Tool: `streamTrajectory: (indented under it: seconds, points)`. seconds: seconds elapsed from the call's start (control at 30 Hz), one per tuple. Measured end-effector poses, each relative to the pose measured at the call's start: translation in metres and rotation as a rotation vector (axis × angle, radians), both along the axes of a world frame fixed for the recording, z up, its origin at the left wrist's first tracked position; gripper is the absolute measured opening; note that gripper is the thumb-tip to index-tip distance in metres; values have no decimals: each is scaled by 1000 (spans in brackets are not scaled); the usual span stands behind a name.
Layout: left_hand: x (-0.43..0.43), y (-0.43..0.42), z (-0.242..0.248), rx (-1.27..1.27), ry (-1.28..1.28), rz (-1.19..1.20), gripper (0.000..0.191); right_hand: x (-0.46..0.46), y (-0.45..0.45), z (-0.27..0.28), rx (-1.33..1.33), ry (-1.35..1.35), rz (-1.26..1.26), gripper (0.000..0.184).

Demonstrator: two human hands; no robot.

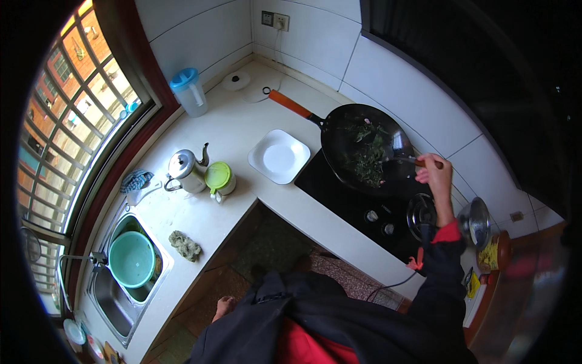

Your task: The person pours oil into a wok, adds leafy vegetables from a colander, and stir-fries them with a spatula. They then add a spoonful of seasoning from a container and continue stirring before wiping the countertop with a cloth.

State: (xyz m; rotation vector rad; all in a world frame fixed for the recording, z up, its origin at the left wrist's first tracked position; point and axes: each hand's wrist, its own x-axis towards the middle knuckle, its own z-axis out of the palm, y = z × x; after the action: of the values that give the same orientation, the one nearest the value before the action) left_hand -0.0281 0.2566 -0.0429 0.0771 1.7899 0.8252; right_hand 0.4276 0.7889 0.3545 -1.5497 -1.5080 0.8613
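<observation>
My right hand (433,172) grips the brown handle of a metal cooking spatula (402,159), whose far end reaches into a black wok (338,152). Dark green leafy greens (372,157) lie in the wok, with a few small pale pinkish bits among them. The wok sits on a black glass gas hob (336,189), its orange-brown handle (289,103) pointing to the back left. Low at my side hangs my left hand (224,307), away from the counter; its fingers are partly hidden. A white square dish (279,157) stands left of the wok.
A steel kettle (184,170) and a green-lidded container (220,179) stand on the left counter (223,223), near a blue-lidded jug (188,91). The sink (119,314) holds a green basin (132,259). A steel bowl (475,223) is right of the hob.
</observation>
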Motion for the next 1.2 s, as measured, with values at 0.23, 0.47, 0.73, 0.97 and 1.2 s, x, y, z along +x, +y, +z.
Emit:
streamTrajectory:
  seconds: [0.23,0.47,0.73,0.97,1.2]
  points:
    - [-8,2,-3,39,-19,-37,18,6,-15,22,-140,27,72,37]
    - [0,-3,-5,95,-45,-17,20,2,2,3,-87,148,38,31]
    - [3,23,26,87,84,-232,27,41,6,79,-15,-96,90,44]
    - [-16,213,107,489,15,-443,26,9,9,38,-121,93,37,49]
    - [13,389,148,581,-90,-145,32,-15,28,-13,59,238,-5,39]
